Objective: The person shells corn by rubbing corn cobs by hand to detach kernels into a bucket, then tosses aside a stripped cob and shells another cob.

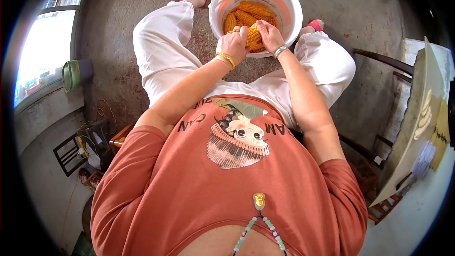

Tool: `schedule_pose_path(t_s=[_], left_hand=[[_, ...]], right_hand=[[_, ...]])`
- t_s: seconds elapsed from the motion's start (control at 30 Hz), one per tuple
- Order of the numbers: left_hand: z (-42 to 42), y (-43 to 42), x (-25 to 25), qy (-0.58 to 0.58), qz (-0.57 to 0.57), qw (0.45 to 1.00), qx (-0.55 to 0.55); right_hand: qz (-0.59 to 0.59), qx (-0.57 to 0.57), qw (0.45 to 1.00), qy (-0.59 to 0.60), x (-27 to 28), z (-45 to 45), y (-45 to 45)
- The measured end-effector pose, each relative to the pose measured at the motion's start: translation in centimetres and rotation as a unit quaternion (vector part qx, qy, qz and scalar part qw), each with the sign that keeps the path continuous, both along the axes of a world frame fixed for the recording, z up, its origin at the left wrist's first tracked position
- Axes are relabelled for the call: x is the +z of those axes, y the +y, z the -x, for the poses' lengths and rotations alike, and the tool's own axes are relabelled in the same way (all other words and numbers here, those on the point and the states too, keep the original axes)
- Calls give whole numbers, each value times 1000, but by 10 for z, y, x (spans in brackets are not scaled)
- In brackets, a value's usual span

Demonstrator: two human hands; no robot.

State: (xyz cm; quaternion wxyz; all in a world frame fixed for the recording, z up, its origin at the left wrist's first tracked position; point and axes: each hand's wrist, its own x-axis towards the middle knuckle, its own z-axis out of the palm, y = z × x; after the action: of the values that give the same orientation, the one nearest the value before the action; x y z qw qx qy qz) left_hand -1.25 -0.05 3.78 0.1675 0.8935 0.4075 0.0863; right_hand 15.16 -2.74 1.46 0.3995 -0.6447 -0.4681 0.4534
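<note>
A white bucket (295, 16) stands on the floor between my feet, with several yellow corn cobs (254, 8) lying inside. Over its near rim, both hands hold one corn cob (253, 36). My left hand (233, 42), with a gold bracelet at the wrist, is closed round the cob's left end. My right hand (269, 37), with a silver bracelet, grips the other end, thumb and fingers pressed on the kernels. The hands are close together, and the palms are hidden.
My knees in white trousers (163, 42) flank the bucket. A table (412, 128) with a coiled rope-like item stands at the right, near a dark wooden chair arm (384, 60). A green container (72, 76) is by the window, with cables and a dark rack at lower left.
</note>
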Motion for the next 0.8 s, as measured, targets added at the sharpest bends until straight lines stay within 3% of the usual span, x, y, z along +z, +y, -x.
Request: schedule_pose_path(t_s=[0.27,0.47,0.57,0.67,0.8], left_hand=[[1,-2,-2,10,-31,999,6],[1,-1,-6,20,-46,999,-10],[0,-2,-5,24,-42,999,-8],[1,-3,0,5,-27,1000,6],[1,-6,6,-42,22,998,45]], right_hand=[[-31,68,996,-40,-8,-4,1],[-37,48,998,-11,-22,-7,1],[-43,45,996,-63,-20,-5,2],[11,-1,1000,-5,-3,-1,-1],[-45,-15,998,-41,-9,0,1]])
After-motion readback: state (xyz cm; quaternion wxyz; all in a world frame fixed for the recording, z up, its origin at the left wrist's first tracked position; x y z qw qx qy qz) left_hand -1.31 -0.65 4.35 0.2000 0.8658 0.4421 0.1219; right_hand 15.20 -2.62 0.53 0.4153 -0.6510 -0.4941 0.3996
